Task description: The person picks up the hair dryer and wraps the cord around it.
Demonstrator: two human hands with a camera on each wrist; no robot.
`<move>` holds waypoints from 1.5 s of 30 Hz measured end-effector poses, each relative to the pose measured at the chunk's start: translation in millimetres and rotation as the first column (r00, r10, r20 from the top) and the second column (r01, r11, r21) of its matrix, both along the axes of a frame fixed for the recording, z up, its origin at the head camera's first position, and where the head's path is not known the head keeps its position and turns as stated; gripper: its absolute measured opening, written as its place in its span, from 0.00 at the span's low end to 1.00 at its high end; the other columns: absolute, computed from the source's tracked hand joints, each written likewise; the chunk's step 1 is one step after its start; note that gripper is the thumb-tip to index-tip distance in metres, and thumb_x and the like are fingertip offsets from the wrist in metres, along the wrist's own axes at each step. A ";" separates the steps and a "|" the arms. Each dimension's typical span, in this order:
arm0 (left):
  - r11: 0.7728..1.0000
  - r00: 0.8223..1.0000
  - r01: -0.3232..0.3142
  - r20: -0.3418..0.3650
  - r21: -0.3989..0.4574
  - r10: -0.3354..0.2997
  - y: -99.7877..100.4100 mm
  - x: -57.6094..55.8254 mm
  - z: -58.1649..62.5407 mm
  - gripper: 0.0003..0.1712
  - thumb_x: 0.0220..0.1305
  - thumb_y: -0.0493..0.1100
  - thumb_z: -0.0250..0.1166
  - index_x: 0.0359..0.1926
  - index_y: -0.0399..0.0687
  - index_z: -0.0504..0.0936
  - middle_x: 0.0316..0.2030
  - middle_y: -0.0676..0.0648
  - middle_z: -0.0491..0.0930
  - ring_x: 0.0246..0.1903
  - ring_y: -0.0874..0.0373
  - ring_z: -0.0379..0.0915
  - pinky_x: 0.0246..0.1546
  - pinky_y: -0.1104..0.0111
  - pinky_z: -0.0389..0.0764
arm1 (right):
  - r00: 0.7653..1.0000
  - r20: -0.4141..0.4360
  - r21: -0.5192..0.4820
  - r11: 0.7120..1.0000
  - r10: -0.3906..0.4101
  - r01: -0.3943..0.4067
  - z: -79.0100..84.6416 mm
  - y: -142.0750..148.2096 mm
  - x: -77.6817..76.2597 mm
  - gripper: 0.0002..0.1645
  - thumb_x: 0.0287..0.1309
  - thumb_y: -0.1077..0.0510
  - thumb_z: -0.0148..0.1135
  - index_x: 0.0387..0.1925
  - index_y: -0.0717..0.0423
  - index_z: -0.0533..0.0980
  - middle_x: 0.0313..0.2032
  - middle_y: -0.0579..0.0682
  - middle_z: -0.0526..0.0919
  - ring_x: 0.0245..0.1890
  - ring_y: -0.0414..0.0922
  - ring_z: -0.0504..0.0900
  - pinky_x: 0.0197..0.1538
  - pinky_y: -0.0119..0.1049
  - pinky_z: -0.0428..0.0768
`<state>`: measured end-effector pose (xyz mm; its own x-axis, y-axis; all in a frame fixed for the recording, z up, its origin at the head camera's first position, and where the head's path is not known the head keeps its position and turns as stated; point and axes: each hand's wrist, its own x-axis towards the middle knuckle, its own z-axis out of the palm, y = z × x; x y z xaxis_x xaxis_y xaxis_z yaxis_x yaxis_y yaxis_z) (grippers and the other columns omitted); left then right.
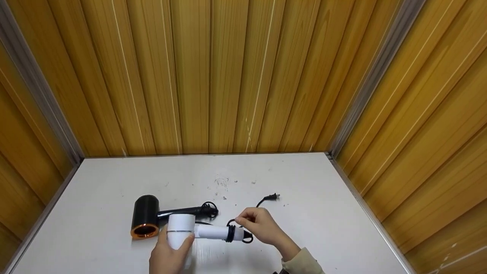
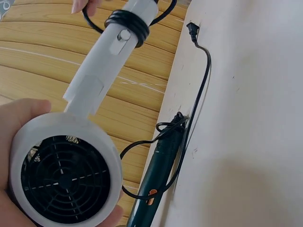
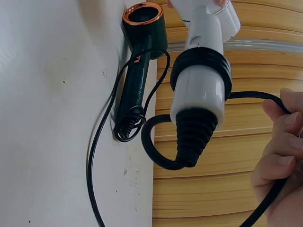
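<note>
My left hand (image 1: 170, 254) grips the round head of a white hair dryer (image 1: 215, 232), whose handle points to the right. In the left wrist view the black grille (image 2: 65, 179) of that dryer faces the camera. Black cord (image 3: 201, 66) is wound in several turns around the handle, near its ribbed end. My right hand (image 1: 262, 226) pinches the black power cord (image 3: 258, 95) just right of the handle, and the cord runs on through its curled fingers. Past this hand, the cord's plug (image 1: 272, 196) lies on the table.
A dark hair dryer with a copper rim (image 1: 146, 213) lies on the white table (image 1: 304, 182) behind the left hand, its own cord bundled at the handle's end. Wood-patterned panels (image 1: 228, 76) enclose the table at the back and sides.
</note>
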<state>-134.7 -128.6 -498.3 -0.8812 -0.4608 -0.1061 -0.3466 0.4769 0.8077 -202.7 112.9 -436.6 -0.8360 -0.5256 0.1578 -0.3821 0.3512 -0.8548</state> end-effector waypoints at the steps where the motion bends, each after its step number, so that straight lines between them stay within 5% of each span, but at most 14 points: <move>1: 1.000 1.000 -0.010 0.001 -0.002 0.010 1.0 -0.1 -0.5 0.54 0.44 0.68 0.63 0.63 0.39 0.56 0.44 0.31 0.74 0.33 0.47 0.74 0.27 0.61 0.72 | 1.000 0.000 -0.002 1.000 0.004 -0.004 0.3 -0.9 1.4 0.11 0.58 0.58 0.56 0.30 0.62 0.79 0.19 0.51 0.74 0.18 0.31 0.63 0.22 0.22 0.64; 5: 0.999 0.998 -0.049 -0.042 -0.012 0.049 4.5 0.1 -2.2 0.52 0.46 0.67 0.62 0.61 0.39 0.57 0.43 0.32 0.75 0.33 0.45 0.74 0.26 0.60 0.71 | 0.999 -0.033 -0.013 1.000 0.016 -0.016 0.3 -3.4 7.6 0.11 0.59 0.59 0.54 0.32 0.64 0.79 0.23 0.61 0.77 0.19 0.31 0.65 0.23 0.23 0.66; 13: 0.993 0.988 -0.120 -0.101 0.023 0.121 9.3 -1.9 0.2 0.50 0.48 0.67 0.61 0.62 0.41 0.55 0.43 0.32 0.74 0.34 0.44 0.74 0.27 0.58 0.70 | 0.997 -0.083 -0.063 0.998 0.002 -0.007 -3.1 -8.8 17.3 0.11 0.60 0.61 0.53 0.35 0.65 0.78 0.23 0.48 0.79 0.18 0.30 0.65 0.21 0.22 0.66; 17: 0.985 0.980 -0.161 -0.107 0.059 0.166 9.6 -2.7 2.5 0.50 0.49 0.67 0.61 0.63 0.41 0.55 0.46 0.31 0.73 0.36 0.42 0.74 0.30 0.55 0.71 | 0.996 -0.087 -0.116 0.993 -0.005 -0.006 -11.0 -11.2 20.5 0.10 0.60 0.62 0.53 0.36 0.64 0.78 0.21 0.53 0.77 0.19 0.29 0.67 0.20 0.22 0.67; 22: 0.974 0.975 -0.196 -0.087 0.112 0.206 9.3 -3.5 5.6 0.51 0.50 0.66 0.60 0.64 0.39 0.53 0.48 0.29 0.70 0.40 0.39 0.72 0.35 0.51 0.72 | 0.997 -0.076 -0.197 0.980 -0.032 0.017 -26.7 -14.6 24.6 0.07 0.60 0.63 0.52 0.33 0.62 0.76 0.20 0.59 0.75 0.18 0.43 0.73 0.21 0.25 0.71; 25: 0.970 0.975 -0.205 -0.062 0.132 0.215 9.8 -3.9 7.0 0.52 0.50 0.67 0.59 0.65 0.39 0.51 0.50 0.28 0.68 0.42 0.38 0.71 0.38 0.49 0.73 | 0.996 -0.054 -0.243 0.968 -0.069 0.053 -36.9 -17.2 27.1 0.07 0.60 0.64 0.52 0.30 0.62 0.75 0.19 0.59 0.74 0.17 0.46 0.72 0.21 0.24 0.70; 30: 0.965 0.973 -0.214 -0.051 0.155 0.224 9.6 -3.3 8.7 0.53 0.50 0.69 0.56 0.65 0.39 0.50 0.51 0.28 0.67 0.42 0.38 0.70 0.37 0.50 0.72 | 0.996 0.009 -0.296 0.951 -0.088 0.087 -54.7 -20.6 31.6 0.09 0.61 0.64 0.50 0.28 0.63 0.74 0.18 0.63 0.72 0.18 0.34 0.68 0.22 0.24 0.68; 45: 0.964 0.978 -0.202 -0.010 0.172 0.207 12.1 -5.7 8.7 0.56 0.49 0.72 0.54 0.65 0.38 0.48 0.53 0.27 0.65 0.44 0.36 0.69 0.39 0.47 0.72 | 0.976 0.218 -0.353 0.933 0.012 0.067 -90.6 -14.5 27.6 0.14 0.64 0.61 0.47 0.41 0.66 0.76 0.26 0.73 0.73 0.18 0.33 0.70 0.24 0.23 0.72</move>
